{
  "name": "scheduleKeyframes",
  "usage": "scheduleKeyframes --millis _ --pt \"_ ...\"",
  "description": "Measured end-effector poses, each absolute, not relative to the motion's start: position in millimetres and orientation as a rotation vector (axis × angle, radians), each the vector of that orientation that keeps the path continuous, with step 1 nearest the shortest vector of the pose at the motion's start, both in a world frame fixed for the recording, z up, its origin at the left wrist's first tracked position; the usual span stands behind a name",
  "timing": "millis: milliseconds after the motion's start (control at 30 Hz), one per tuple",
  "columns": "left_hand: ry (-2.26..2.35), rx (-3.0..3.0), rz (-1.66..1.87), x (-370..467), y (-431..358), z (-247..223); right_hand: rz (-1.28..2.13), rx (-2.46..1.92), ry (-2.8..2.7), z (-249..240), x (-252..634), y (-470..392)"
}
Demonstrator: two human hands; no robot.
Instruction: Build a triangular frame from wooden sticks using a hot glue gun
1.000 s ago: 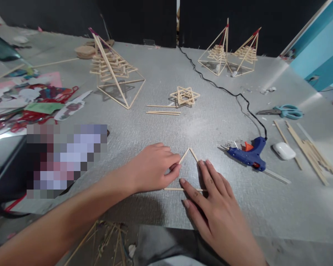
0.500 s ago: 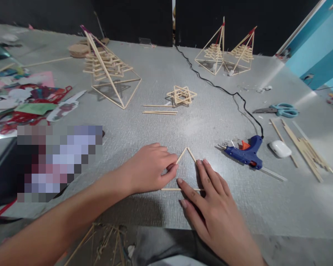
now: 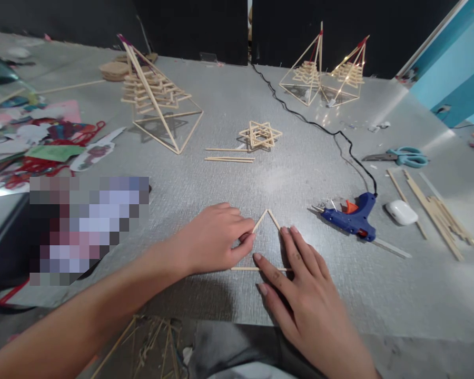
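Flat triangle of thin pale wooden sticks (image 3: 265, 247) lies on the grey textured tabletop (image 3: 229, 184), between my hands; its position matches a second ago, so the joints are being held to set. My left hand (image 3: 211, 239) pinches the left stick between thumb and forefinger. My right hand (image 3: 300, 284) lies flat, fingers spread, pressing the right stick and base. Blue glue gun (image 3: 351, 217) rests just right of my right hand.

Both bare hands low and close together, palms down.

The left hand (image 3: 213, 239) reaches in from the lower left on a long bare forearm, fingers curled, thumb and forefinger pinched together (tips pointing right). The right hand (image 3: 300, 284) lies flat, fingers spread and stretched forward, thumb angled toward the left hand's fingertips.
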State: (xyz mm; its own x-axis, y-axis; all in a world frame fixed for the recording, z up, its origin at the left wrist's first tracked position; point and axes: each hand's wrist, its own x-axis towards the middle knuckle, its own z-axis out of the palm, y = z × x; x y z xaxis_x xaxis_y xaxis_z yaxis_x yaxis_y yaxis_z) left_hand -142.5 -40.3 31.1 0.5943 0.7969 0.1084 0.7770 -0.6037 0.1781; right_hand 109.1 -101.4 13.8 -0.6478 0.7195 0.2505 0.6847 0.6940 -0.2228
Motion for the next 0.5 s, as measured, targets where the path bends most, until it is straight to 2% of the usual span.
scheduleKeyframes --millis 500 --pt "1.343 2.679 0.251 -142.8 -40.0 31.5 0.145 -1.105 -2.599 13.8 109.4 -100.7"
